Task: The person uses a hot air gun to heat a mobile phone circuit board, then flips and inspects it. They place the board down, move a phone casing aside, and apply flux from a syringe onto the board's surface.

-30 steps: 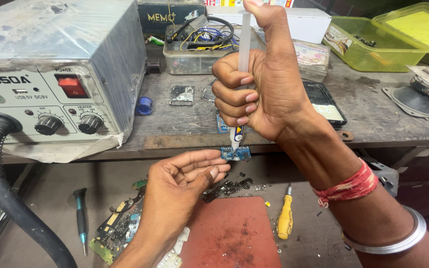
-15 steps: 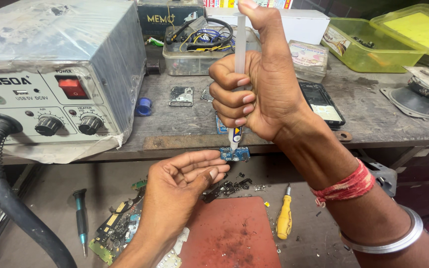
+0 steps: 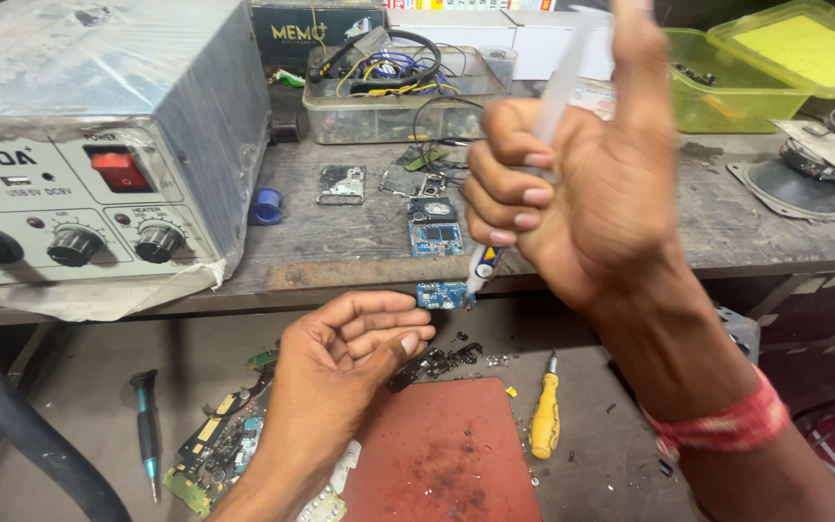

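Two hands work: the left (image 3: 345,353) pinches one small board (image 3: 443,295), the right (image 3: 572,188) grips one syringe (image 3: 533,145). Two screwdrivers (image 3: 545,418) lie below the worktop (image 3: 359,246).

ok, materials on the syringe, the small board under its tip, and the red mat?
Syringe in the right hand: translucent plastic barrel, looks matte; the background shows faintly through it.
Small board at the left hand fingertips: blue circuit laminate with metallic parts, probably fibreglass.
Red mat: dull and scuffed, likely rubber or silicone; cannot tell which.
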`<action>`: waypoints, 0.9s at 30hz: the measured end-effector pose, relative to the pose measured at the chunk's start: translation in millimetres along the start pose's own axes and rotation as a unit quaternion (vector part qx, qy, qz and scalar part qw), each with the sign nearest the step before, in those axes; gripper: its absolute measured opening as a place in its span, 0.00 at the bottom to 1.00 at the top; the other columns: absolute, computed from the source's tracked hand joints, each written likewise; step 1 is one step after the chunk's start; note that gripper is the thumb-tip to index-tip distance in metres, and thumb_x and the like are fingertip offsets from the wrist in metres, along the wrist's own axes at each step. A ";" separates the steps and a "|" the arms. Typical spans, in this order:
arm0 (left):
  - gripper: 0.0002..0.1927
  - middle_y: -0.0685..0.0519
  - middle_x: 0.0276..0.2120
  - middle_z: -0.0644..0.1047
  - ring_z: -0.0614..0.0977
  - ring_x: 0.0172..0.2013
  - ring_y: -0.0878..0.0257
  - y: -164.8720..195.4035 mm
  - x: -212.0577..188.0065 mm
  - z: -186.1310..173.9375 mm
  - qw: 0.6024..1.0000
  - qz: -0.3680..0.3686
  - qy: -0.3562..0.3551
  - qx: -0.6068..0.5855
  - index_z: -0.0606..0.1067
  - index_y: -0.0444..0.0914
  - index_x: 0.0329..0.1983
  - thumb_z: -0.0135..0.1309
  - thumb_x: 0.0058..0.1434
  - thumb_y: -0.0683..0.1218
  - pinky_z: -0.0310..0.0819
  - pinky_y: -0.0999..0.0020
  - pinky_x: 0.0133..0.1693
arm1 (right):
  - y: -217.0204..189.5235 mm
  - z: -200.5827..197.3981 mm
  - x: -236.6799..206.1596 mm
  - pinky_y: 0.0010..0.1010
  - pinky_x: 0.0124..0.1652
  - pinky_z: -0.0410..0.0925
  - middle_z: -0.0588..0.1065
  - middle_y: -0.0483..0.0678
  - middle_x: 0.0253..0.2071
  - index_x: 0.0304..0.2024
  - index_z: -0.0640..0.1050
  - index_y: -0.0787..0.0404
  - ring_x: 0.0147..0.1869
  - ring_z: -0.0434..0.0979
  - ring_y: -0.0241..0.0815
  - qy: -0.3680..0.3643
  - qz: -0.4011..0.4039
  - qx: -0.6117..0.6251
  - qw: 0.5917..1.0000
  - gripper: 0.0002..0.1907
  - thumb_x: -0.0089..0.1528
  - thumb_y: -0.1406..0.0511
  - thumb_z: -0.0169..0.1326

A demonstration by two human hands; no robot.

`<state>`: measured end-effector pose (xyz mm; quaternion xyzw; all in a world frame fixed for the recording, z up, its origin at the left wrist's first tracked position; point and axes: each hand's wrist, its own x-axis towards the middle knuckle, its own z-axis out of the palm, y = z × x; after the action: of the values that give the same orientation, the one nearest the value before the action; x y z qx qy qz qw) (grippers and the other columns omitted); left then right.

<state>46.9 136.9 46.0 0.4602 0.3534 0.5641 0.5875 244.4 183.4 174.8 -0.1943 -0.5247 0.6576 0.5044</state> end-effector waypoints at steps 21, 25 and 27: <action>0.20 0.57 0.21 0.75 0.74 0.20 0.70 -13.4 -32.7 45.1 0.931 0.154 -0.120 0.309 0.83 0.39 0.49 0.69 0.51 0.42 0.69 0.72 0.23 | 66.6 -22.1 -146.2 0.45 0.55 0.60 0.67 0.55 0.37 0.34 0.72 0.69 0.47 0.66 0.52 -0.022 -0.143 -0.121 0.982 0.07 0.58 0.68 0.50; 0.17 0.53 0.27 0.77 0.81 0.29 0.64 -18.6 -33.6 44.5 0.886 0.294 -0.156 0.322 0.82 0.37 0.48 0.68 0.54 0.41 0.75 0.69 0.28 | 77.0 -34.6 -160.1 0.47 0.65 0.60 0.72 0.55 0.39 0.37 0.74 0.70 0.47 0.71 0.48 -0.106 -0.176 -0.124 0.971 0.09 0.60 0.74 0.42; 0.17 0.52 0.30 0.77 0.81 0.33 0.60 -19.9 -35.0 40.9 0.858 0.343 -0.167 0.344 0.81 0.36 0.48 0.68 0.55 0.41 0.77 0.66 0.31 | 80.4 -46.4 -165.5 0.51 0.69 0.57 0.74 0.57 0.41 0.40 0.74 0.71 0.49 0.74 0.50 -0.135 -0.168 -0.116 0.970 0.11 0.57 0.78 0.45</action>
<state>87.8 97.7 37.0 0.8125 0.2415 0.4867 0.2114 312.6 67.6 41.0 -0.0702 -0.6854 0.5185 0.5064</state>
